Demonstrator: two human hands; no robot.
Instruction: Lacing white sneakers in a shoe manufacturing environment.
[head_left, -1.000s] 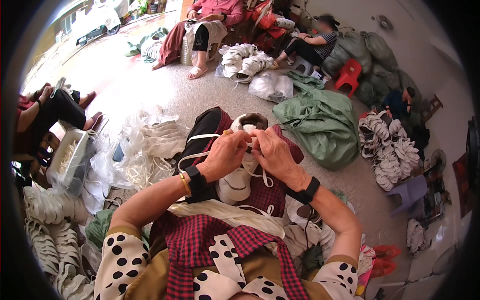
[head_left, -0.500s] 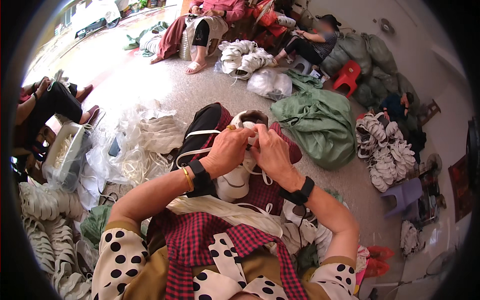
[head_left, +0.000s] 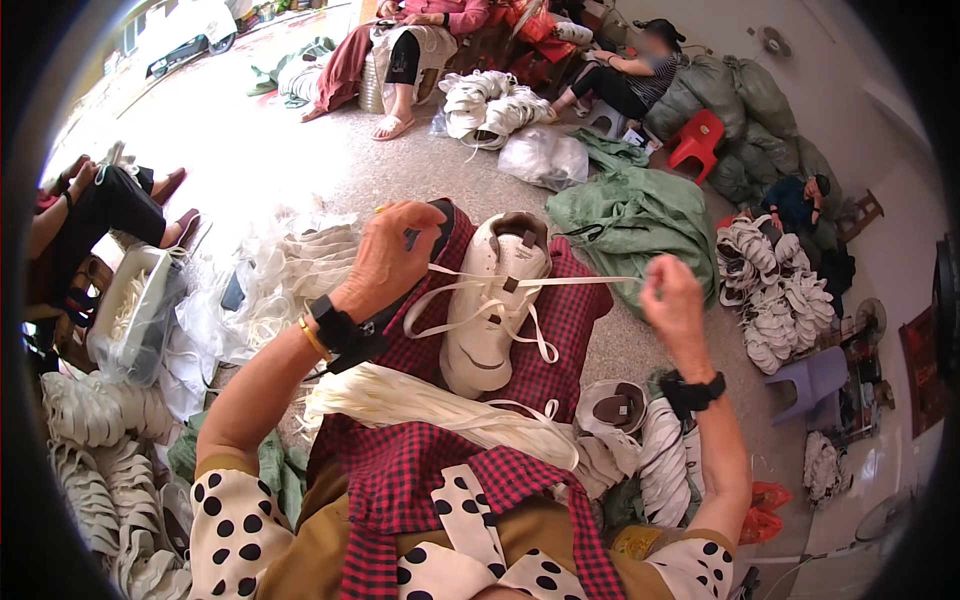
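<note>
A cream-white sneaker lies on my lap over a red-and-black checked cloth, its toe toward me. A flat white shoelace crosses its upper part, drawn out sideways, with loose loops hanging over the tongue. To the right of the shoe, my right hand is closed on one end of the lace. My left hand is raised left of the shoe with its fingers bent in, near the lace's other end; its fingertips are partly hidden. A bundle of white laces rests across my lap below the toe.
Stacked white shoe parts stand at the lower left, near a clear bin of laces. A green sack lies beyond my right hand. Strung shoes, a purple stool and a red stool are at right. Several people sit around.
My hands were together over the shoe's lacing and have moved apart, left and right. The lace is now stretched across the shoe, which shows in full.
</note>
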